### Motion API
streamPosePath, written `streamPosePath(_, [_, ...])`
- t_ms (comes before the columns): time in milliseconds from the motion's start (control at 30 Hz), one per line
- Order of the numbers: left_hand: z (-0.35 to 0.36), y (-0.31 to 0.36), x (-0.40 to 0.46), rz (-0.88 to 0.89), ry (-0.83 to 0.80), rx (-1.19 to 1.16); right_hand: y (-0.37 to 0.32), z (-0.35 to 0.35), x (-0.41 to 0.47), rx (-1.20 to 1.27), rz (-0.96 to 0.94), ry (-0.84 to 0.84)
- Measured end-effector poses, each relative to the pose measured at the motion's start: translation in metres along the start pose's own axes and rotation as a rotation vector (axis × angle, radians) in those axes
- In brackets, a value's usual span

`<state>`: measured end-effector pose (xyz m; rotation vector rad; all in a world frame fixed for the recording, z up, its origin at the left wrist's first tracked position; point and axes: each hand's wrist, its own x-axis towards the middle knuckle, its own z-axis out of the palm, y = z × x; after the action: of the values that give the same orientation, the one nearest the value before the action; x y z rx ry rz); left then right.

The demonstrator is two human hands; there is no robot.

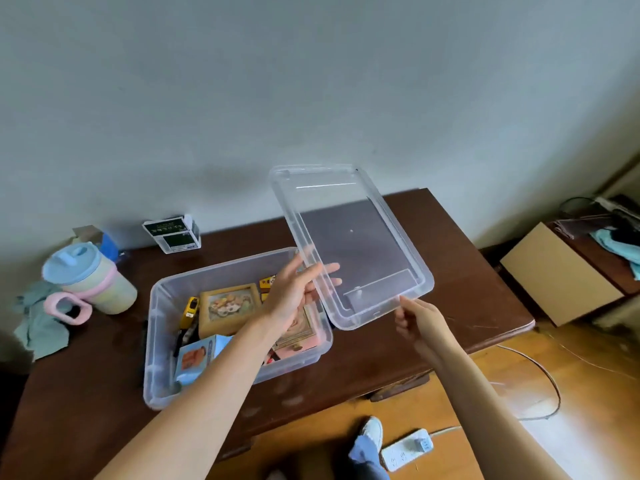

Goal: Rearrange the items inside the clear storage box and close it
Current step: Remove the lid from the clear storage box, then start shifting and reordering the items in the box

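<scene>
At centre frame, the left hand (298,292) held the clear lid (349,244) by its left edge, fingers spread against it; the right hand (419,323), fingers curled, pinched its near corner. It hung tilted, right of the open storage box (159,341) at lower left. Lowering it level and squaring the corners to the rim would seat it best. A pastel cup (93,278) stood close on the box's left; bare table (467,306) lay to the right.
</scene>
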<state>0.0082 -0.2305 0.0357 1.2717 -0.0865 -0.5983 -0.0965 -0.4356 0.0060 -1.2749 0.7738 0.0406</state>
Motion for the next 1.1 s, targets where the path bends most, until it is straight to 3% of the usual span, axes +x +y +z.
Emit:
streamPosePath(133, [0.054, -0.023, 0.044, -0.071, 0.089, 0.210, -0.009, -0.055, 0.028, -0.003, 0.003, 0.132])
streamPosePath(367, [0.123, -0.084, 0.090, -0.275, 0.053, 0.454, 0.003, -0.136, 0.082, -0.049, 0.080, 0.278])
streamPosePath(633, [0.143, -0.134, 0.105, -0.553, 0.153, 0.378, 0.032, -0.174, 0.121, -0.131, 0.292, 0.292])
streamPosePath(1100, [0.131, -0.154, 0.101, -0.724, 0.154, 0.290, 0.050, -0.170, 0.127, -0.517, 0.371, 0.224])
